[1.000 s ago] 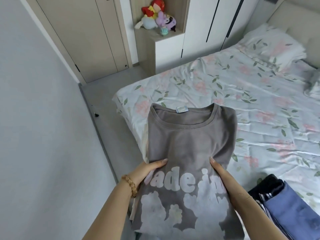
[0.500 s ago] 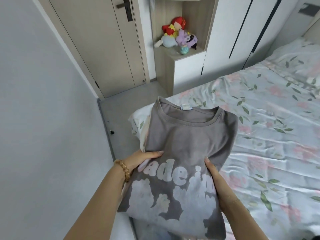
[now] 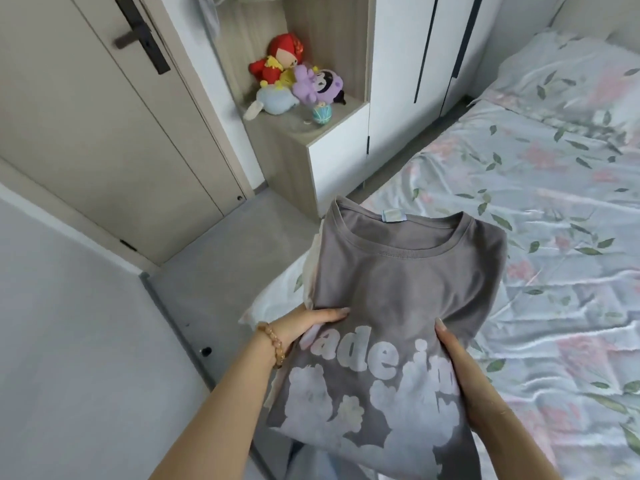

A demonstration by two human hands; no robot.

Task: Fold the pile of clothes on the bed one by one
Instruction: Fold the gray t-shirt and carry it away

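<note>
The left hand (image 3: 304, 323), with a bead bracelet (image 3: 273, 344) on its wrist, gripped the left edge of the folded grey T-shirt (image 3: 398, 306), thumb on top. The T-shirt was lifted above the near corner of the bed (image 3: 554, 209), collar away from the person. The right hand (image 3: 460, 368) grasped the T-shirt's right edge. Plush toys (image 3: 294, 84) sat on a shelf beyond the T-shirt.

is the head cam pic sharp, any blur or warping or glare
Head view: soft, even daylight, no hard shadows. The grey t-shirt and both hands, left hand and right hand, read fairly sharp. The door handle is smeared by motion blur. Wide-angle warping tilts the door and wardrobe lines. The floral sheet shows mild sheen.
</note>
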